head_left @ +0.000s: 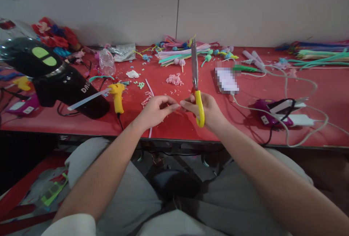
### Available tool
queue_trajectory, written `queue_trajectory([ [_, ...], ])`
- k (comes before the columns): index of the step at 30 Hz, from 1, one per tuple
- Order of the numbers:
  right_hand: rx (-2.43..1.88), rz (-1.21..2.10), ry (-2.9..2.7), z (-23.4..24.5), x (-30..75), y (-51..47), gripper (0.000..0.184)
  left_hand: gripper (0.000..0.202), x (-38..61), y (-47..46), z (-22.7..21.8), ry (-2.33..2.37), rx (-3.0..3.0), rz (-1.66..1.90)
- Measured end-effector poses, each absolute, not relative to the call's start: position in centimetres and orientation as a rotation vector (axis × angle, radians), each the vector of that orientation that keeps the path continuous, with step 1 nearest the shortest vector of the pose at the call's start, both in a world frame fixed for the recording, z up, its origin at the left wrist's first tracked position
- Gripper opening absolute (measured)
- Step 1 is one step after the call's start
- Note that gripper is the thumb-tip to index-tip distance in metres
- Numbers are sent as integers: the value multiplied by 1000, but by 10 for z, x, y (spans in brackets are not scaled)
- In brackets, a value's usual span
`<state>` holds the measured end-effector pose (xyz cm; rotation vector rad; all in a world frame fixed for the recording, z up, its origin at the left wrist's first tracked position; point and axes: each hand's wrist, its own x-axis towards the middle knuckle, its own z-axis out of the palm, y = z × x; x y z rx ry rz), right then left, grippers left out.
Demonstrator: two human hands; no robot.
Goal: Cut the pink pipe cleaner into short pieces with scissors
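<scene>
On pinched right fingers [190, 106], yellow-handled scissors [200, 107]

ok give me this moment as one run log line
left hand: fingertips pinched, contents unclear; right hand: holding yellow-handled scissors, blades pointing away; pink pieces: loose on red table; glue gun: left of left hand

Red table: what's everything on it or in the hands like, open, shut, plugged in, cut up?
Yellow-handled scissors: in the right hand, blades look shut.
Left hand: pinching, too tiny to see what.
Hot-glue gun: glue stick loaded; can't tell if it's hot.
Phone: cable plugged in, screen blurred.
Pink fuzzy bits: cut short, heaped.
Left purple power strip: red light on.
</scene>
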<state>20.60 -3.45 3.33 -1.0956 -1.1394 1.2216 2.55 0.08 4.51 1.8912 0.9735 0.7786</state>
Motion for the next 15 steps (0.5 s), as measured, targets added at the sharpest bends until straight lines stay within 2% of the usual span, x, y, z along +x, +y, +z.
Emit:
queue_trajectory([
  [15,-1128,1224,-1046,29,206,-32,54,14,27,-7,43,1082,1962,878],
])
